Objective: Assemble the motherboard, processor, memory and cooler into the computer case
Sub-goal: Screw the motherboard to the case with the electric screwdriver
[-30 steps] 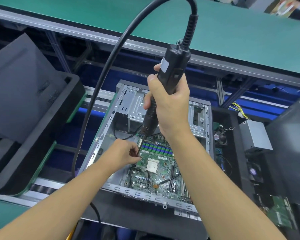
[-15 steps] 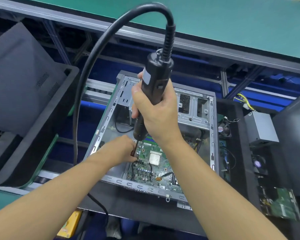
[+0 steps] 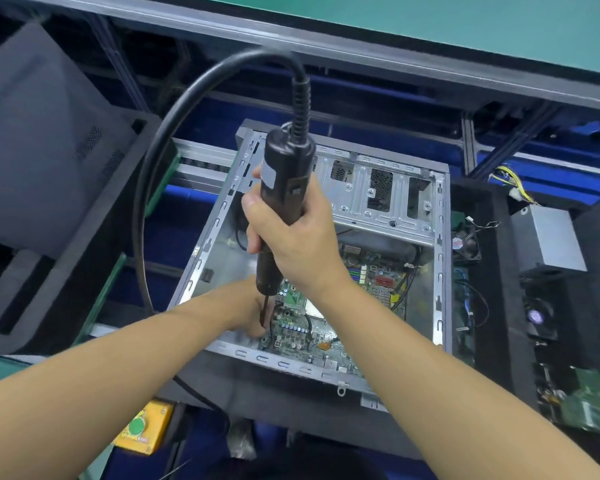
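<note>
An open grey computer case lies on its side with a green motherboard inside it. My right hand grips a black electric screwdriver held upright, its bit pointing down at the board's near left corner. My left hand sits low inside the case and pinches the bit's tip against the board. The screw itself is hidden by my fingers. The processor socket area shows just right of the bit.
A thick black cable loops up and left from the screwdriver. A dark foam tray stands at the left. At the right are a power supply, fans and a spare board. A yellow button box sits below.
The screwdriver and both hands have shifted toward me, from the board's middle left edge to its near left corner. My view has tilted lower over the case.
</note>
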A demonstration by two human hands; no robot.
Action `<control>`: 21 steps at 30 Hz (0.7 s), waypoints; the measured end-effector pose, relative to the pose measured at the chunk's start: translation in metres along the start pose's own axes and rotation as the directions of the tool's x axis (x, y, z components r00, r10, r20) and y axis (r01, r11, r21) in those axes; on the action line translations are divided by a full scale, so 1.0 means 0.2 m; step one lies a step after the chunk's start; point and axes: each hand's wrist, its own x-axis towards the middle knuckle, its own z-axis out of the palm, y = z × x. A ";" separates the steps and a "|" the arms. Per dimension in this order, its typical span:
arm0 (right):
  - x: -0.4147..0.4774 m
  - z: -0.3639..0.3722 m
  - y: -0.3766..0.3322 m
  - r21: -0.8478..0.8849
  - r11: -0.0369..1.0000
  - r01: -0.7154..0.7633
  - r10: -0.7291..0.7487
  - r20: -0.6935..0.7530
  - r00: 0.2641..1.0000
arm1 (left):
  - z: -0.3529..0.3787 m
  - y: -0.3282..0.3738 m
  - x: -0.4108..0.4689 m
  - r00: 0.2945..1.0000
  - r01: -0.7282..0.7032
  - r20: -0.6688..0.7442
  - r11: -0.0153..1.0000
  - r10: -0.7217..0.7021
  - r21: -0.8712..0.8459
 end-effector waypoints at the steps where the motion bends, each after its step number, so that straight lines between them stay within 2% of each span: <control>1: -0.01 0.00 0.02 0.001 1.000 -0.011 0.011 0.004 1.000 | 0.01 0.00 0.00 1.000 0.005 0.030 1.000 -0.006 0.020; 9: -0.06 -0.01 0.06 -0.008 0.999 -0.039 0.039 -0.005 0.999 | 0.01 0.01 0.05 0.987 -0.003 0.160 1.000 0.002 0.007; 12: -0.08 -0.03 0.08 -0.008 0.999 -0.053 0.053 -0.008 0.999 | 0.02 0.01 0.06 0.978 0.047 0.205 0.999 -0.045 -0.005; 15: -0.09 -0.04 0.09 -0.005 0.999 -0.042 0.042 -0.007 0.999 | 0.02 0.02 0.07 0.965 -0.009 0.263 0.999 -0.001 0.039; 17: -0.10 -0.04 0.09 0.006 0.999 -0.041 0.041 -0.005 0.999 | 0.02 0.03 0.07 0.972 0.039 0.232 0.998 -0.029 -0.039; 21: -0.10 -0.03 0.10 0.016 0.998 -0.055 0.055 -0.005 0.998 | 0.01 0.04 0.06 0.977 0.002 0.212 0.998 0.012 -0.063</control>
